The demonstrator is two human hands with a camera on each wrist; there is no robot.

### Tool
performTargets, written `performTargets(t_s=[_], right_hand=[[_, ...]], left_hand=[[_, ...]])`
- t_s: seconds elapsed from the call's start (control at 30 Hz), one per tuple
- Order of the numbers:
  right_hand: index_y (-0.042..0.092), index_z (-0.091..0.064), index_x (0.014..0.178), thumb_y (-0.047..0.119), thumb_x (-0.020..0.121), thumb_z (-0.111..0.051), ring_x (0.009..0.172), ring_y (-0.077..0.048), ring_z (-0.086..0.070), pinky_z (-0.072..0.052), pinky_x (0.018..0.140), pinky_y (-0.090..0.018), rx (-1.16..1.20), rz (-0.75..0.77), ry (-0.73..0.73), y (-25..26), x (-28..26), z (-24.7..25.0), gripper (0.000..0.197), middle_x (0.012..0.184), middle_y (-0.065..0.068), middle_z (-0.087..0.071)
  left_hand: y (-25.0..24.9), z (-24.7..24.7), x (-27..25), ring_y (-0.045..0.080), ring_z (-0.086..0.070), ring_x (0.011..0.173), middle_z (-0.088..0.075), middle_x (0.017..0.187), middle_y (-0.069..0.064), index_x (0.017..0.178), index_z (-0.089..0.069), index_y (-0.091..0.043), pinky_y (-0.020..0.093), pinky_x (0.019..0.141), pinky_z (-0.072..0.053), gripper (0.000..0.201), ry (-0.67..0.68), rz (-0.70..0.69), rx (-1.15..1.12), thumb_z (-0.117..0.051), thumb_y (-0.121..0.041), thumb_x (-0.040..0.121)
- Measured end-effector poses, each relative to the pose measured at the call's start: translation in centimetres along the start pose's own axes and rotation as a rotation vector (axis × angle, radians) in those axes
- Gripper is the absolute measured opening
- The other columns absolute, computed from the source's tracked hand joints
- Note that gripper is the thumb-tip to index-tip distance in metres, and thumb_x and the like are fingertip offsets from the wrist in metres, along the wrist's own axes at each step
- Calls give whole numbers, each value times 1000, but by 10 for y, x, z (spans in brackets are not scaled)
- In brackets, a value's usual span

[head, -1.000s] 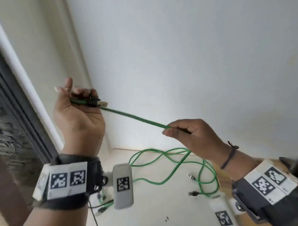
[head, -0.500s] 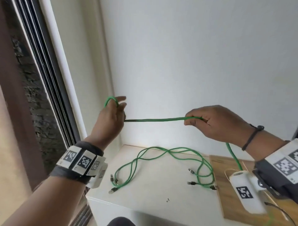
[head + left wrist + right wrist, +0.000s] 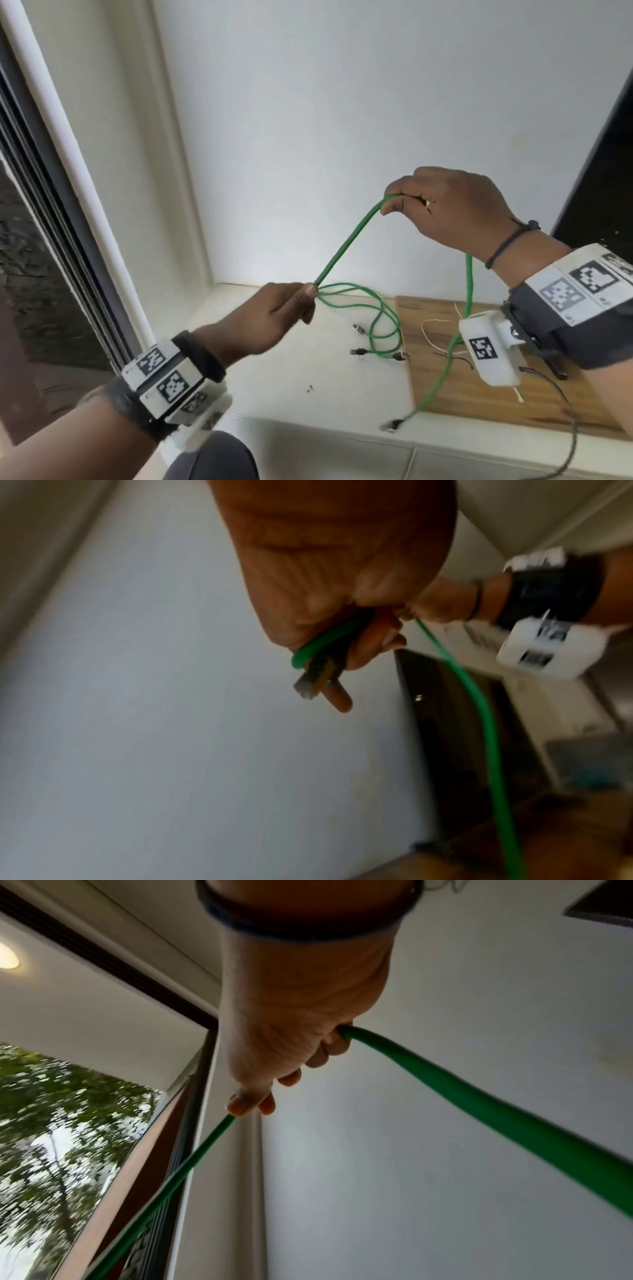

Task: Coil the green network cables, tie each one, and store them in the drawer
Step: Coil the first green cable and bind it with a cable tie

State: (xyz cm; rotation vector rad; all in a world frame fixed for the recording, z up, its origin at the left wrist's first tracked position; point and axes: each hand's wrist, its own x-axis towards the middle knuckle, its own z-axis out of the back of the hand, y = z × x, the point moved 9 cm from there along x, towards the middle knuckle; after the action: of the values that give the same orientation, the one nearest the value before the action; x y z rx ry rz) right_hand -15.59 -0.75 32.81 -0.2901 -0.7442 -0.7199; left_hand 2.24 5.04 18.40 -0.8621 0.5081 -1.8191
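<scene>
We are only beginning: one green cable [image 3: 346, 241] is stretching in the air between our hands, with at most one small loop formed. Nothing is tied yet, and we cannot see any drawer. A second green cable [image 3: 373, 310] is lying loose on the white desk [image 3: 274, 394], toward four o'clock of our left hand [image 3: 270, 320]. That hand's fingers are curling tight round the cable's plug end and a short bend of cable. Our right hand [image 3: 448, 209] — up at one o'clock — is pinching the cable, its tail hanging toward the wooden board [image 3: 445, 387].
</scene>
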Motion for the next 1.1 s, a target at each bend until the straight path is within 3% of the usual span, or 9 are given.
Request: performTargets(t_s=[0.07, 0.23, 0.33, 0.43, 0.53, 0.63, 0.77, 0.93, 1.1], right_hand=[[34, -70, 91, 58, 87, -48, 69, -17, -54, -46, 59, -32, 93, -111, -31, -19, -1, -13, 32, 74, 8, -57], [35, -69, 86, 58, 85, -47, 64, -6, -58, -49, 60, -29, 462, -280, -81, -40, -18, -72, 32, 76, 15, -69], [36, -68, 94, 43, 90, -50, 73, 0, -63, -49, 68, -25, 645, -311, 28, -23, -42, -131, 19, 81, 23, -69], [35, -59, 116, 46, 93, -43, 72, 1, -63, -49, 69, -27, 702, -367, 218, -9, -80, -194, 30, 81, 28, -67], [43, -48, 126, 51, 95, -36, 93, -12, -63, -50, 78, -27, 501, -278, 394, 7, -113, -228, 34, 106, 14, -69], [38, -49, 125, 53, 94, -31, 88, -13, -60, -44, 68, -22, 503, -250, 493, 10, -139, -248, 40, 91, 12, -67], [39, -49, 126, 58, 89, -28, 98, -11, -62, -49, 81, -33, 492, -330, 620, -16, -169, -263, 47, 104, 15, -68], [36, -43, 129, 48, 96, -37, 103, -12, -59, -47, 85, -33, 435, -260, 782, -18, -173, -266, 36, 113, 8, -66], [34, -54, 108, 56, 88, -35, 84, -6, -61, -52, 72, -32, 462, -255, 613, -32, -157, -253, 35, 94, 15, -68]], left_hand=[[-11, -21, 0, 12, -34, 36, -35, 36, -7, 60, -53, -19, 45, 73, -56, 53, 35, 65, -360, -34, -56, 91], [-59, 7, 20, 10, -31, 28, -50, 40, -1, 64, -54, -22, 29, 69, -55, 40, -7, -135, -1117, -43, -47, 93], [-65, 43, 33, 15, -49, 35, -60, 53, 5, 75, -56, -12, 30, 78, -54, 44, 66, -346, -1664, -32, -36, 102], [-26, 69, 47, 19, -54, 47, -61, 67, 8, 84, -54, -9, 34, 94, -48, 37, -127, -467, -1972, -29, -26, 105], [40, 58, 57, 9, -54, 50, -60, 68, -3, 83, -52, -15, 34, 98, -47, 28, -501, -282, -1842, -36, -23, 104], [103, 29, 57, 6, -55, 59, -59, 70, -9, 91, -55, -19, 41, 100, -46, 24, -755, -45, -1479, -36, -29, 102], [156, -18, 63, 21, -70, 89, -73, 89, 3, 108, -55, -11, 47, 97, -46, 25, -747, 188, -1175, -34, -24, 101], [193, -55, 69, 25, -62, 115, -66, 123, 9, 127, -42, -7, 43, 90, -47, 29, -744, 363, -1135, -43, -8, 98], [208, -102, 65, 16, -59, 117, -63, 126, 0, 112, -51, -26, 35, 89, -46, 40, -321, 523, -732, -61, -43, 78]])
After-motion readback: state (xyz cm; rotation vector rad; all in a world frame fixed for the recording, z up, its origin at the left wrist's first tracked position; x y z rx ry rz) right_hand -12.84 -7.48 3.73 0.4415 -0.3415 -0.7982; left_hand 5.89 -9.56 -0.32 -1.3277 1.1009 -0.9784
